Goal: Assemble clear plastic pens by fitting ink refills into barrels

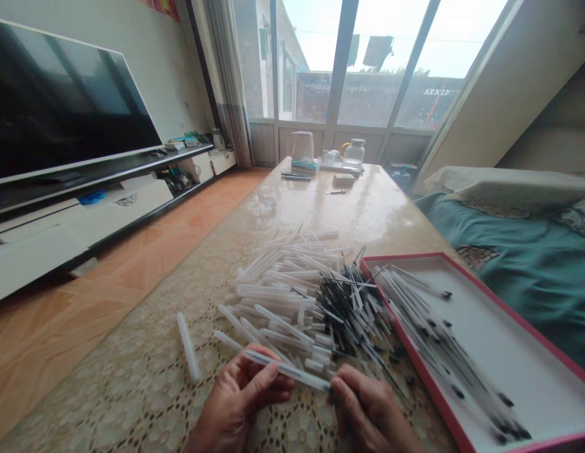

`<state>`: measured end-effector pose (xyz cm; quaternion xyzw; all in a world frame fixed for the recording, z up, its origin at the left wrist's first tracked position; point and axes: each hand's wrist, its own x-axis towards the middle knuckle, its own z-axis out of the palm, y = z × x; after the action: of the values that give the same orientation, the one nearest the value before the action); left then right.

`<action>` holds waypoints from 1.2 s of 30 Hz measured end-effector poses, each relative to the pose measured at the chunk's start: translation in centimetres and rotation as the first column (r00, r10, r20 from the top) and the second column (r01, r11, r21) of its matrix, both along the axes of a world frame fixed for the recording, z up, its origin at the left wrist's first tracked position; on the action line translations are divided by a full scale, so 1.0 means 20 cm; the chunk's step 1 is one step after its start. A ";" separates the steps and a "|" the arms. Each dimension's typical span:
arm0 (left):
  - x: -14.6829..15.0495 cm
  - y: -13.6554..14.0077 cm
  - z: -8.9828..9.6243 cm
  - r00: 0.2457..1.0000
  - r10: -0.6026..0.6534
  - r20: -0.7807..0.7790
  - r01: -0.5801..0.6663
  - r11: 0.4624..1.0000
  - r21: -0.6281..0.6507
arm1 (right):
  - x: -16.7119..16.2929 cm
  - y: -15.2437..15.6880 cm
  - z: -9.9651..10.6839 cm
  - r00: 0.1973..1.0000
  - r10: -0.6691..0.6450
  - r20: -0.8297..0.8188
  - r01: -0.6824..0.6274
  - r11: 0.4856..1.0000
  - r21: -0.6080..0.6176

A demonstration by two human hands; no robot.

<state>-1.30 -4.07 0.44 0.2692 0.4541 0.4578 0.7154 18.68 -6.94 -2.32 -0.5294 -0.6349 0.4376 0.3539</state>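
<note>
- Left hand: grasps translucent tube above bench.
- Right hand: pinches tube's dark end.
- White tubes piled beyond; thin dark rods beside them.
- Red-rimmed tray at right.

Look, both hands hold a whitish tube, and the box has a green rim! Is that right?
Not quite: the head view shows the box has a pinkish-red rim, not green. The left hand and right hand do hold a whitish tube.

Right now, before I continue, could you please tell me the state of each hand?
Left hand: closed, holding a translucent pen barrel.
Right hand: closed, pinching the same barrel at its dark end.
</note>
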 end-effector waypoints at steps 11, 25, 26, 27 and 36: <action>0.00 0.01 -0.03 0.996 -0.050 0.075 0.052 0.998 -0.025 | -0.01 -0.02 -0.01 0.943 -0.135 -0.304 0.072 0.975 -0.211; -0.01 0.03 -0.05 0.998 -0.053 0.037 0.054 0.998 -0.028 | 0.02 0.00 -0.03 0.990 -0.092 0.104 0.056 0.950 0.309; -0.01 0.03 -0.05 0.998 -0.052 0.028 0.053 0.998 -0.027 | 0.02 0.00 -0.03 0.991 -0.104 0.087 0.073 0.949 0.305; -0.01 0.03 -0.05 0.999 -0.049 0.018 0.050 0.998 -0.026 | 0.02 -0.01 -0.04 0.991 -0.118 0.066 0.093 0.950 0.298; -0.01 0.03 -0.03 0.998 -0.055 0.023 0.056 0.997 -0.045 | 0.03 -0.01 -0.04 0.988 -0.100 0.119 0.052 0.934 0.355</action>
<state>-1.52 -3.54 -0.20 0.2601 0.4491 0.4302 0.7386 19.21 -7.09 -3.21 -0.5103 -0.7042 0.2667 0.4155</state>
